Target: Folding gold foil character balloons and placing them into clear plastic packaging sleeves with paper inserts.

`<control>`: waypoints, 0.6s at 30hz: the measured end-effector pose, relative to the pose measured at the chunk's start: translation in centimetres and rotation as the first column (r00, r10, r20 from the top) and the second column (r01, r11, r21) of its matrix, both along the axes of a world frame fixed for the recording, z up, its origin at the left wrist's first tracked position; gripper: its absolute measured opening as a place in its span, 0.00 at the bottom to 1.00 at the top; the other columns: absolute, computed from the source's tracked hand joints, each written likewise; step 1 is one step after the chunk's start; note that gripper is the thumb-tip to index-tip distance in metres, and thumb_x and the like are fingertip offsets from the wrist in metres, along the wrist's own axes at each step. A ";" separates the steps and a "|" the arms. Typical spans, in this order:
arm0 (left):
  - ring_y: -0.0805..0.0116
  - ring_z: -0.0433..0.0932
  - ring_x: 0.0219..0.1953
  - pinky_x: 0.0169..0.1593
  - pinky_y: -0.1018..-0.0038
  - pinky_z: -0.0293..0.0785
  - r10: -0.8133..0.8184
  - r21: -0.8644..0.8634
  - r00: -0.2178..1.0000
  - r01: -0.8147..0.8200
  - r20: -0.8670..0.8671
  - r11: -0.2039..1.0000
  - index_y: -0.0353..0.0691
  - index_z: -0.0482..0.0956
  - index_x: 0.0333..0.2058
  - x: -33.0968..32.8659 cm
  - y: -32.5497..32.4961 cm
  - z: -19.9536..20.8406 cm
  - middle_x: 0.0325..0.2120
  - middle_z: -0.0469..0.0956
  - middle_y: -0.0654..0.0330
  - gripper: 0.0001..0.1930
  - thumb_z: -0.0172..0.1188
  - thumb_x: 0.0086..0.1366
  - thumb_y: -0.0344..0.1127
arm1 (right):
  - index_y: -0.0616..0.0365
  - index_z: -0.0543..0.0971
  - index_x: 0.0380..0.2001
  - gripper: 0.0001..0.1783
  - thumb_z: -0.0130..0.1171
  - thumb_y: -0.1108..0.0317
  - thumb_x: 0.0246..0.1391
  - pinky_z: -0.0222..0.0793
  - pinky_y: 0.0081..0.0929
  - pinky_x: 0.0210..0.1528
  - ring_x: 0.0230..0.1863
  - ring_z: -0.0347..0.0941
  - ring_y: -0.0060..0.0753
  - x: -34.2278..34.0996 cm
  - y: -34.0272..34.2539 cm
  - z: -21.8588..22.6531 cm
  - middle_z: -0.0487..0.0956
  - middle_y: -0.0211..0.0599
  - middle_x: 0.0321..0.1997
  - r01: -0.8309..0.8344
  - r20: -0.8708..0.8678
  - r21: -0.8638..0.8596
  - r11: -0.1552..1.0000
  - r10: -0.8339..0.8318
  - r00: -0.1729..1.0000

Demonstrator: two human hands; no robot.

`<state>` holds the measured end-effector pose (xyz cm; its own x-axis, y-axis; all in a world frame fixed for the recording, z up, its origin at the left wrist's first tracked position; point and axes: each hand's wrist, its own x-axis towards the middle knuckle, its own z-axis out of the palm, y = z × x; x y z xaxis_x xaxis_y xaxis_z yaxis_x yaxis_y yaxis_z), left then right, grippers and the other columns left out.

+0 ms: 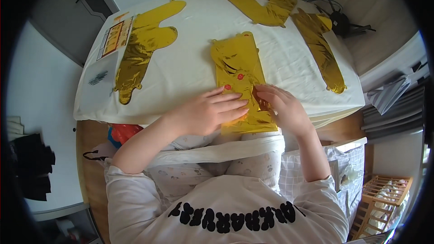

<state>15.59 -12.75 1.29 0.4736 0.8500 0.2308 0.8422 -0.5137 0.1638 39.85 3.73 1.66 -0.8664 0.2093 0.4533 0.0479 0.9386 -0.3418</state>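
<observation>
A flat gold foil balloon (237, 58) lies in front of me, its near end reaching past the table's front edge over my lap. Two small red round marks show on its surface. My left hand (212, 110) rests flat on its near part, fingers stretched out and pointing right. At the balloon's right edge, my right hand (285, 108) has its fingers bent over a crumpled fold of the foil, seemingly gripping it; the fingertips are partly hidden.
More flat gold foil balloons lie on the white-covered table (194, 49): a curved one (153, 36) at left, one (266, 7) at the back, a long one (323, 52) at right. A printed sheet (115, 38) is far left. A black router-like device (341, 22) stands back right.
</observation>
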 end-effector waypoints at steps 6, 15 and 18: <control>0.61 0.67 0.71 0.74 0.52 0.62 -0.019 -0.070 0.992 0.028 0.123 0.997 0.47 0.72 0.67 -0.7 0.2 0.8 0.69 0.69 0.62 0.36 0.59 0.58 0.24 | 0.59 0.82 0.46 0.19 0.67 0.77 0.49 0.77 0.41 0.60 0.59 0.79 0.50 0.1 1.1 -0.1 0.83 0.44 0.57 -0.075 -0.007 0.016 0.997 0.075 0.997; 0.59 0.68 0.70 0.72 0.63 0.66 0.091 -0.204 0.867 0.013 0.490 0.979 0.44 0.69 0.69 -1.1 0.8 2.0 0.70 0.68 0.59 0.37 0.60 0.59 0.20 | 0.55 0.83 0.47 0.18 0.68 0.73 0.50 0.78 0.41 0.53 0.52 0.82 0.48 -0.1 1.4 -0.3 0.85 0.38 0.51 -0.021 -0.051 -0.083 0.996 0.017 0.999; 0.57 0.71 0.68 0.67 0.64 0.72 0.164 -0.208 0.845 -0.065 0.508 0.976 0.45 0.68 0.69 -1.1 0.8 1.5 0.69 0.69 0.58 0.36 0.61 0.61 0.20 | 0.55 0.83 0.47 0.19 0.68 0.72 0.50 0.78 0.40 0.53 0.52 0.82 0.47 -0.1 1.3 -0.5 0.85 0.37 0.49 0.015 -0.039 -0.084 0.996 -0.018 0.999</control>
<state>14.47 -11.98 2.76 0.2227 0.9404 0.2572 0.6584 -0.3396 0.6717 39.73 5.08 1.17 -0.8442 0.2624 0.4673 0.0483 0.9057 -0.4213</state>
